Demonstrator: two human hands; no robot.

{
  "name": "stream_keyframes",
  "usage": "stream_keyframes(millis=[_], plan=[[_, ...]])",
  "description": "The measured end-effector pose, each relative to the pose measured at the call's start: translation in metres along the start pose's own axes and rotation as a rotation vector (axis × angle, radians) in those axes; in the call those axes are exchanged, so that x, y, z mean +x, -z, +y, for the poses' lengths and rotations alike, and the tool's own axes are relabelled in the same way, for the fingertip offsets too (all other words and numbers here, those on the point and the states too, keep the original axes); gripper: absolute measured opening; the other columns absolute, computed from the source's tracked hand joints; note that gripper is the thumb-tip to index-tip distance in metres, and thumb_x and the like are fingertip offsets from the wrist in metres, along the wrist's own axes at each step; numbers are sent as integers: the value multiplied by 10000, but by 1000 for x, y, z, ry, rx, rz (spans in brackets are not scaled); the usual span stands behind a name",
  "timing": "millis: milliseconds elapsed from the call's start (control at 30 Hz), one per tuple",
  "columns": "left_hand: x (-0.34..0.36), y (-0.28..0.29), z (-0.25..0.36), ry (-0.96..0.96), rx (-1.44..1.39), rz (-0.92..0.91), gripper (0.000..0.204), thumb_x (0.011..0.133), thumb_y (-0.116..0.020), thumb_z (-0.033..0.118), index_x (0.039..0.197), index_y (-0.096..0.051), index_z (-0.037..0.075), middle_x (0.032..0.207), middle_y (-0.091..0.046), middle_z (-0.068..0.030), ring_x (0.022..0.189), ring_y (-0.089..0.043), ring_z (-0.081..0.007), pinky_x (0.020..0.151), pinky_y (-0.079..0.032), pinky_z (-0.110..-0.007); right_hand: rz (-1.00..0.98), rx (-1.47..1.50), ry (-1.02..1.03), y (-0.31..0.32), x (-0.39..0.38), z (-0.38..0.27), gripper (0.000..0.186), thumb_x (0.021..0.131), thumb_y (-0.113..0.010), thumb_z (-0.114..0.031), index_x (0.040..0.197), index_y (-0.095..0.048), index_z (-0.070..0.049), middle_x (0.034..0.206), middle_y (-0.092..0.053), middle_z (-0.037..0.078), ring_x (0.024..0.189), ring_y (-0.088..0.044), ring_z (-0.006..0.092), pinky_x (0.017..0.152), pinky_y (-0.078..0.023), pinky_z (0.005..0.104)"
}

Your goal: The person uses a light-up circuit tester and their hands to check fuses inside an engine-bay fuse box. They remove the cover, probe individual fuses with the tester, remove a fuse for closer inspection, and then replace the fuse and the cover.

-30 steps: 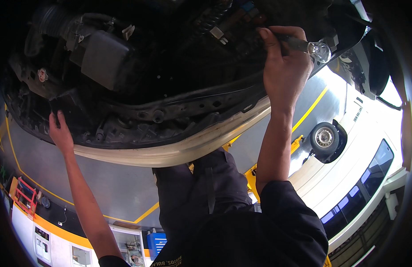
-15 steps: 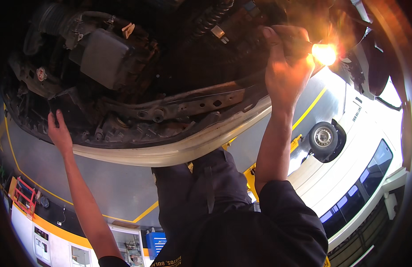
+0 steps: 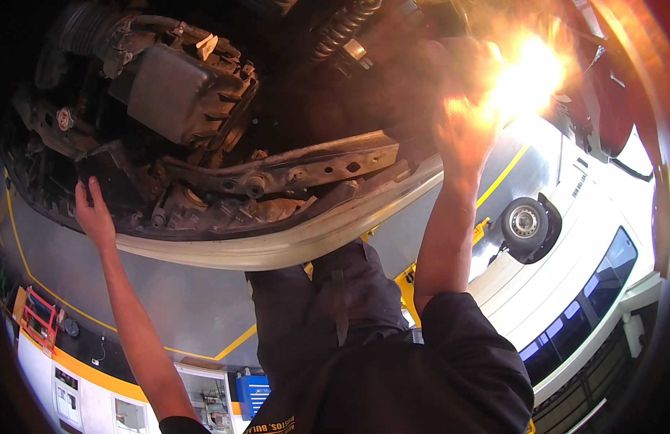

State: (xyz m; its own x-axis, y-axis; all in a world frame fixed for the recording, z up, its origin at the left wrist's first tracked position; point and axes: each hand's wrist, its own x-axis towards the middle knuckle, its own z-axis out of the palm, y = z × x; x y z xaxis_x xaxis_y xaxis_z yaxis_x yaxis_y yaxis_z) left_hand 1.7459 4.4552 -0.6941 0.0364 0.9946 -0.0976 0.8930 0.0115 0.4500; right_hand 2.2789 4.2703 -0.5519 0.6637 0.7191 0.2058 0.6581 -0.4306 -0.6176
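1. The right hand (image 3: 461, 126) is raised to the underside of a lifted car, closed around a work light (image 3: 526, 76) whose glare washes out the fingers and the parts just beside it; the grip itself is partly lost in the flare.
2. The left hand (image 3: 95, 213) is open, fingers pressed flat against a dark plastic panel (image 3: 107, 170) at the left edge of the engine bay, just above the bumper lip.
3. Between the hands runs a dirty metal crossmember (image 3: 306, 165), tilted up toward the right, with bolt holes along it. It lies close above the pale bumper edge (image 3: 277, 249), leaving only a narrow slot between them.
4. Above the crossmember sits a ribbed grey housing (image 3: 186, 98), with a ridged black hose (image 3: 342, 29) near the top. Dark gaps open around the housing, widest to its right.
5. The pale bumper edge curves from under the left hand to the right wrist and marks the lower limit of the car's underside; below it the view is open workshop space.
6. Further out, a yellow-lined grey floor (image 3: 168, 311) and a white car (image 3: 566, 267) with one wheel (image 3: 524, 223) showing lie well apart from both hands.
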Motion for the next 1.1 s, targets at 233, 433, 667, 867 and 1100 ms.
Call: stream_keyframes(millis=[233, 433, 667, 867, 1100], plan=[[0, 3, 12, -2, -3, -37, 556, 1064, -597, 399, 1363, -588, -70, 1312, -683, -216, 1209, -650, -315, 1044, -456, -379, 27, 51, 2, -3, -1, 19, 173, 952, -777, -212, 1027, -731, -63, 874, -768, 81, 794, -746, 217, 731, -565, 339], [0, 2, 9, -23, 3, -4, 522, 1070, -588, 395, 1338, -606, -52, 1274, -699, -197, 1169, -662, -303, 1019, -464, -373, 3, -9, -71, -2, -3, 12, 219, 934, -801, -269, 1048, -735, -94, 851, -763, 84, 770, -744, 216, 716, -559, 338], [0, 3, 10, -21, -20, -31, 502, 1074, -582, 392, 1316, -614, -47, 1250, -706, -192, 1138, -667, -290, 1006, -467, -373, -6, -69, -80, -1, -2, 4, 220, 932, -804, -280, 1041, -737, -101, 819, -756, 76, 731, -734, 211, 685, -548, 337], [0, 5, 10, -25, -9, -28, 494, 1074, -578, 392, 1325, -615, -33, 1250, -706, -187, 1135, -666, -294, 1004, -467, -374, 1, -56, -73, -3, -3, 3, 217, 932, -804, -279, 1038, -737, -101, 820, -757, 79, 724, -733, 220, 682, -550, 339], [1, 2, 11, -10, -6, -39, 525, 1069, -585, 405, 1346, -605, -41, 1283, -696, -196, 1178, -658, -304, 1025, -461, -374, -17, -63, -69, -2, -3, 1, 198, 941, -794, -221, 1045, -724, -67, 843, -776, 68, 760, -714, 145, 736, -528, 300]])
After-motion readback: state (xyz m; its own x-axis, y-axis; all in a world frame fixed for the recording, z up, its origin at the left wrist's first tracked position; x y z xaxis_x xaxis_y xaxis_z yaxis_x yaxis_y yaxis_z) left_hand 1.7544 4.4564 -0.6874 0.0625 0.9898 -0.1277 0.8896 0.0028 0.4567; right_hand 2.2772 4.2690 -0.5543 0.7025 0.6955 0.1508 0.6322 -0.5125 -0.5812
